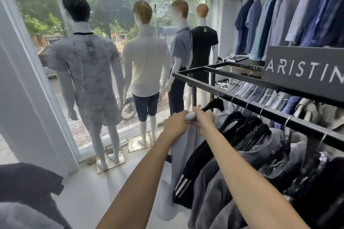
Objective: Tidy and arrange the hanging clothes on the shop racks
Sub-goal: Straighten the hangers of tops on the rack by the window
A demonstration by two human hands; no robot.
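Fingers (184,117) of the left hand (176,123) and right hand (203,119) clench the bunched top of a pale grey garment (183,146) at the rack's (242,87) end. The rack is matte black square metal bar. Left of it stand four glossy mannequins (87,61). Dark fleecy tops (260,154) crowd its rail. The garment is thin, smooth cloth, drooping in long folds. Just above the right hand, a tilted black hanger (214,105) hooks onto the rail.
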